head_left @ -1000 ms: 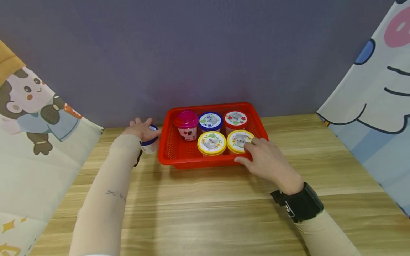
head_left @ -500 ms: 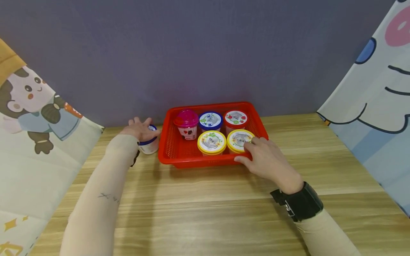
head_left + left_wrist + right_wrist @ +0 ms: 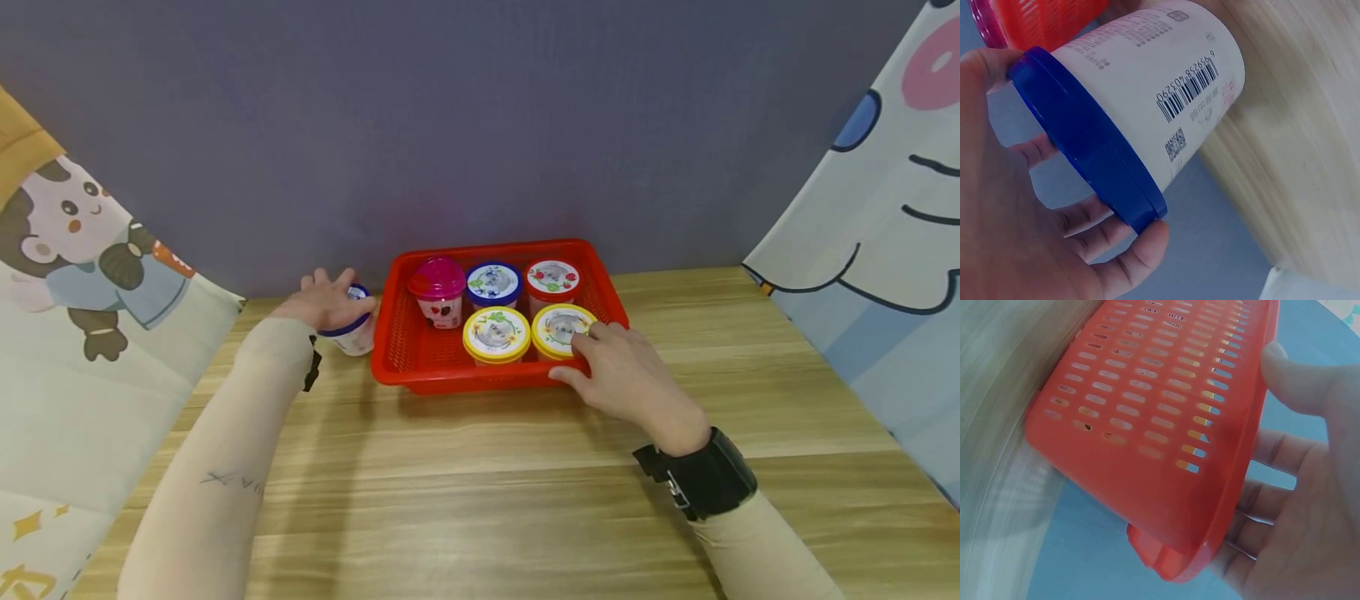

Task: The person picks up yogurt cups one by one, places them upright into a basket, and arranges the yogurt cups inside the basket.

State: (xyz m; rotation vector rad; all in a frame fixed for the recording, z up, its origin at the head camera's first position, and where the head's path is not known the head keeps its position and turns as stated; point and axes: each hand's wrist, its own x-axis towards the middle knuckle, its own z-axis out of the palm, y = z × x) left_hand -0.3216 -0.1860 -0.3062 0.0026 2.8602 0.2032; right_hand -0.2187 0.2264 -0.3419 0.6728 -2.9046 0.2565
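Observation:
My left hand (image 3: 324, 302) holds a white paper tub (image 3: 1154, 75) by its blue lid (image 3: 1085, 140), thumb and fingers spread round the lid's edge. Tilted, the tub is just left of the red plastic basket (image 3: 442, 382); a barcode shows on its side in the left wrist view. My right hand (image 3: 626, 367) grips the basket's front right corner, its thumb at the rim and its fingers over the edge beside a yellow-lidded tub (image 3: 558, 325). Another yellow-lidded tub (image 3: 497, 335) stands at the basket's front.
Behind these in the basket stand a blue-lidded tub (image 3: 492, 282), a red-lidded tub (image 3: 552, 279) and a cup with a pink domed lid (image 3: 437, 283). A grey panel (image 3: 480, 125) rises behind the wooden table (image 3: 480, 500). Printed cloths hang at both sides.
My left hand has shifted slightly left and up, and the tub in it has gone from nearly upright to tilted, its base swung right. My right hand and the basket have stayed put.

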